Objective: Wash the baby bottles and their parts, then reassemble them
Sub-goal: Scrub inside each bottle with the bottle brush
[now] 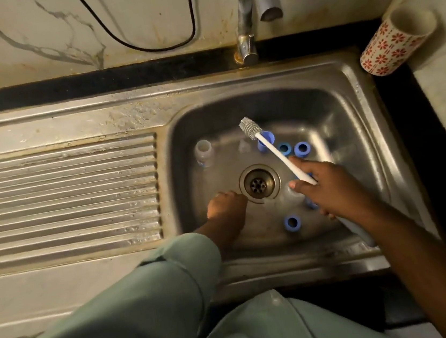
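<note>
Gripping a white bottle brush (279,154) by its slim handle, the right hand (330,186) hovers over the steel sink (351,125); the left hand (225,205) reaches down with curled fingers at the drain's (259,182) eight o'clock, its grasp unclear. Round blue bottle rings (302,148) lie at two o'clock, a clear bottle (203,152) at ten.

Basin (350,114) floor crowded right of drain (259,182): blue rings (292,222) scattered, brush (272,148) slanting above them. Clear bottle (203,153) back left. Bare floor front left. Tap (244,17) overhangs back rim. Drainboard (67,193) open.

The sink (359,101) is showing dull, water-spotted stainless steel, its drainboard (70,193) ribbed. The brush (276,151) is presenting a smooth white plastic handle; the rings (302,148) are appearing as matt blue plastic.
</note>
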Available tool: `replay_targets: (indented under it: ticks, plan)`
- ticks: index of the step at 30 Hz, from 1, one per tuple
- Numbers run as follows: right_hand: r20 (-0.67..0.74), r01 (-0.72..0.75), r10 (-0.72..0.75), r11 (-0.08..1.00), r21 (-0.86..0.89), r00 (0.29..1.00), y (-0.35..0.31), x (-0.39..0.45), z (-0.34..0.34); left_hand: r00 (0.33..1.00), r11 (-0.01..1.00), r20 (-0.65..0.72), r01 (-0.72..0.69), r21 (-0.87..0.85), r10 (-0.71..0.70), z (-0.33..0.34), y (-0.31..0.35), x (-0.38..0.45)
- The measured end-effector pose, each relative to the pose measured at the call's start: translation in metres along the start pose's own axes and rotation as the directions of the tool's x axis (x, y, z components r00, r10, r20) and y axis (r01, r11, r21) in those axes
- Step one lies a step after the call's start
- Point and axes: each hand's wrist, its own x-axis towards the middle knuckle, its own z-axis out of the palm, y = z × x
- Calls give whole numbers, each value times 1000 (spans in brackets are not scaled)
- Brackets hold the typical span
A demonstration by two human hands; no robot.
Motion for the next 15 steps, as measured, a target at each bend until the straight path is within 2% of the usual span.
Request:
replay_targets:
  ticks: [2, 3, 4, 5, 6, 7, 8, 9, 10, 12, 15]
  plan:
    - [-5, 18, -19, 999, -41, 1000, -2, -4, -7, 1000, 983, -17, 18, -181, -21, -7, -13, -6]
    - [-5, 35, -36, 997, -74, 999, -2, -8, -13, 997, 941, -39, 50, -334, -67, -13, -20, -13]
    - [-3, 57, -57, 993, -104, 998, -1, -13, -20, 987, 843, -67, 86, -531, -143, -18, -28, -22]
    - [-7, 80, -81, 989, -126, 997, 0, -18, -27, 968, 655, -83, 96, -749, -238, -26, -37, -31]
    - [-19, 100, -104, 984, -145, 994, 0, -23, -34, 950, 354, -31, 85, -931, -310, -34, -45, -40]
    - [-31, 122, -128, 979, -165, 991, 0, -27, -42, 953, -7, 59, 59, -998, -297, -42, -51, -49]
    - [-42, 155, -165, 972, -177, 985, -3, -33, -48, 971, -319, 104, 31, -947, -213, -50, -56, -56]
    - [-44, 200, -211, 963, -182, 976, -7, -39, -54, 988, -532, 93, 12, -847, -126, -58, -61, -63]
    - [-29, 255, -265, 947, -194, 964, -11, -44, -58, 996, -671, 41, -22, -741, -79, -64, -64, -69]
    - [32, 345, -347, 913, -217, 937, -21, -55, -65, 993, -822, -97, -106, -560, -63, -75, -65, -79]
    - [99, 432, -421, 865, -257, 902, -34, -73, -76, 980, -875, -183, -153, -459, -76, -96, -63, -92]
